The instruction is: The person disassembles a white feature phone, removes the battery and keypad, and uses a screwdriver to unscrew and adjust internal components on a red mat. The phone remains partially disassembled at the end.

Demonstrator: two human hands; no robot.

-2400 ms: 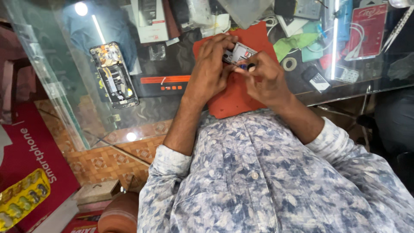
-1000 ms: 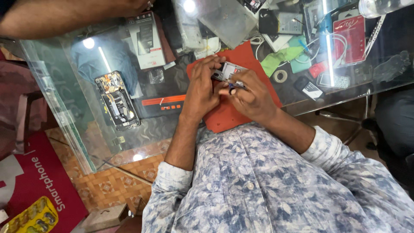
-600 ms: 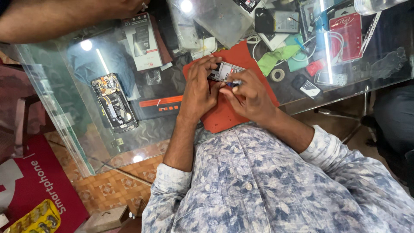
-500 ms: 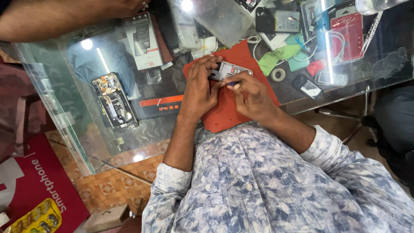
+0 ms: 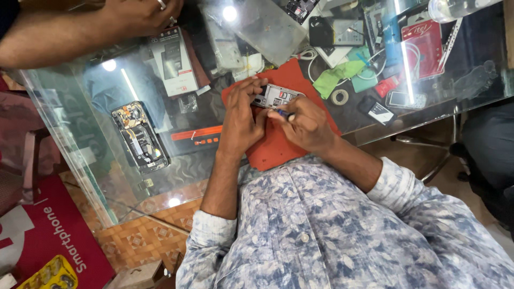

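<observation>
The opened mobile phone (image 5: 277, 97) lies on the red work mat (image 5: 278, 147) on the glass counter (image 5: 80, 123), its long axis running left to right with a slight tilt, the right end a little nearer the person. Its back is off, so the inner board faces up.

The left hand (image 5: 241, 115) rests on the mat at the phone's left end, fingertips closed on its edge to steady it. The right hand (image 5: 305, 126) sits just near and right of the phone, fingers pinched together around a small blue-handled screwdriver (image 5: 282, 113) whose tip meets the phone's near edge.

There is one phone under the hands and one screwdriver. A second opened phone (image 5: 140, 136) lies well apart to the left on the glass, long axis running near to far. One roll of tape (image 5: 338, 97) and one green cloth (image 5: 336, 75) lie right of the mat; a small dark phone (image 5: 381, 112) lies beyond them.

At the far left, another person's forearm (image 5: 64, 37) reaches over the counter beside a small box (image 5: 172, 60).
</observation>
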